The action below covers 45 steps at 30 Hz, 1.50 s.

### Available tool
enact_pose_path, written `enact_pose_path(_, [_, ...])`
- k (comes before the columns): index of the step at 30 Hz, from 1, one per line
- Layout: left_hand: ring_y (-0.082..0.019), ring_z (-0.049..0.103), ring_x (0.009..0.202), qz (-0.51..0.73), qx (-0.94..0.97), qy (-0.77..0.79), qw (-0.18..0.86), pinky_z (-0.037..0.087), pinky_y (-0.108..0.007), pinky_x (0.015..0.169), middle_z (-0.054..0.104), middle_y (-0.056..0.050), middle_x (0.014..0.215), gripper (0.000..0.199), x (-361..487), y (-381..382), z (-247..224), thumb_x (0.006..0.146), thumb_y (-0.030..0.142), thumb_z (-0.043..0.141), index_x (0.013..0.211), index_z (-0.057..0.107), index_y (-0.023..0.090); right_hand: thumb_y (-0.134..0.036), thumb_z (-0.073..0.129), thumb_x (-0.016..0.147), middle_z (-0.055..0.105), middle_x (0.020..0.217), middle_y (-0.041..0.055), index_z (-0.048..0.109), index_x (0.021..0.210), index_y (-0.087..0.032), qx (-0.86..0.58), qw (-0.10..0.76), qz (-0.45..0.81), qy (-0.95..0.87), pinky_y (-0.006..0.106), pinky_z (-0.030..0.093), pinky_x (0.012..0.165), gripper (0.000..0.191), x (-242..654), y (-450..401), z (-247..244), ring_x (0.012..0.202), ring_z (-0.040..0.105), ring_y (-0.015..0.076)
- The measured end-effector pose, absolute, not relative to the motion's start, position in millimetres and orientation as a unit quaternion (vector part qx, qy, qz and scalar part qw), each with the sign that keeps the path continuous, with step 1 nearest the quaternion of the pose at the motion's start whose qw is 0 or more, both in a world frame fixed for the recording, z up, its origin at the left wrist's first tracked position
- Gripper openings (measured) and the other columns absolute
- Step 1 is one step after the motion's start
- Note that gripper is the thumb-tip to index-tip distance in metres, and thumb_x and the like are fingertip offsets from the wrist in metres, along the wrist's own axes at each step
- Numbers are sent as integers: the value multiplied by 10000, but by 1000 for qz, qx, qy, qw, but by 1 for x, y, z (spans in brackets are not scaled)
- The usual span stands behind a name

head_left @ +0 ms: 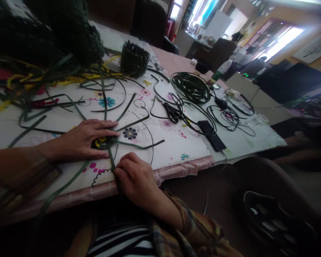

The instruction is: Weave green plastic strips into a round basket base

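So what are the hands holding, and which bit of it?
The right hand pinches one flat, dark green strip; whether that's its end, I can't tell. The left hand lies spread over the small, dark green woven piece, across its top.

The surface (267, 139) wears a white flowered cloth (194, 145) and, at the near edge, a pink cloth (176, 173). On it lie a green woven piece (106, 143), a small dark basket (134, 60), scissors (173, 115) and coiled strips (190, 86).
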State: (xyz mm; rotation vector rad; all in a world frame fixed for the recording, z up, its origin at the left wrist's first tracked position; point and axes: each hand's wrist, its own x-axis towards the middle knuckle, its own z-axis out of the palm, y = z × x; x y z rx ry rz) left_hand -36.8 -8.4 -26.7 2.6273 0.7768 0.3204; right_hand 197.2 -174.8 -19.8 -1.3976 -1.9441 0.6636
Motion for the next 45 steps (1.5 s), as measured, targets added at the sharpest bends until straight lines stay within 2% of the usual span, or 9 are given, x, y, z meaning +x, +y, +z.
enact_pose_path(3, [-386, 504, 1566, 114, 934, 275, 195, 332, -547, 1341, 496, -24, 1759, 706, -37, -7, -26, 941, 792, 677, 1533, 693, 407, -233, 603, 1064, 734, 950, 57, 690, 910, -207, -559, 330, 260, -715, 300, 552, 866, 179, 198, -166, -15, 923, 707, 189])
enact_pose_path(8, [-382, 524, 1551, 120, 933, 275, 198, 341, -546, 1336, 519, -30, 1743, 706, -37, -7, -28, 935, 820, 663, 1500, 715, 399, -221, 638, 1035, 794, 953, 68, 756, 1091, -183, -587, 310, 305, -683, 328, 548, 887, 135, 196, -143, -10, 908, 729, 211])
enact_pose_path(11, [-387, 545, 1530, 133, 934, 272, 188, 351, -541, 1332, 542, -18, 1726, 722, -37, -7, -30, 949, 839, 625, 1468, 735, 350, -219, 632, 1038, 708, 715, -1, 756, 954, -188, -601, 300, 391, -629, 281, 510, 767, 153, 190, -131, -5, 754, 689, 177])
enact_pose_path(14, [-386, 550, 1522, 142, 935, 268, 184, 353, -555, 1329, 555, -22, 1715, 728, -37, -7, -32, 945, 846, 621, 1453, 734, 337, -214, 682, 996, 630, 618, -35, 690, 782, -195, -615, 300, 451, -573, 249, 447, 689, 214, 184, -123, -2, 696, 641, 150])
enact_pose_path(22, [-356, 544, 1532, 148, 928, 273, 203, 336, -529, 1343, 547, -11, 1721, 717, -39, -2, -39, 924, 877, 607, 1472, 688, 421, -149, 698, 885, 609, 692, -39, 572, 726, -221, -661, 285, 369, -588, 263, 380, 670, 215, 179, -126, -5, 693, 564, 144])
enact_pose_path(28, [-367, 538, 1540, 161, 930, 262, 199, 353, -556, 1331, 553, -71, 1714, 730, -40, -2, -42, 983, 831, 578, 1559, 616, 384, -175, 655, 937, 672, 812, 9, 554, 834, -240, -662, 278, 261, -645, 290, 387, 700, 158, 177, -136, -7, 770, 598, 186])
enact_pose_path(36, [-382, 515, 1569, 158, 928, 280, 186, 361, -566, 1323, 552, -81, 1715, 749, -38, -5, -43, 1017, 822, 496, 1606, 570, 365, -232, 615, 1011, 710, 811, 24, 598, 956, -237, -666, 207, 245, -674, 301, 338, 642, 58, 172, -140, -4, 726, 626, 206])
enact_pose_path(41, [-383, 575, 1510, 180, 916, 296, 201, 396, -530, 1305, 614, -86, 1659, 781, -33, -6, -43, 984, 882, 491, 1530, 658, 349, -274, 577, 1058, 762, 875, 79, 634, 1066, -209, -671, 217, 212, -677, 321, 418, 632, 87, 152, -143, -15, 748, 696, 247])
enact_pose_path(45, [-372, 601, 1481, 198, 901, 313, 227, 420, -471, 1297, 660, -73, 1612, 858, -29, -3, -44, 910, 963, 518, 1452, 718, 329, -245, 602, 1045, 766, 842, 53, 658, 1032, -232, -672, 278, 227, -647, 305, 507, 675, 59, 140, -145, -24, 737, 721, 226])
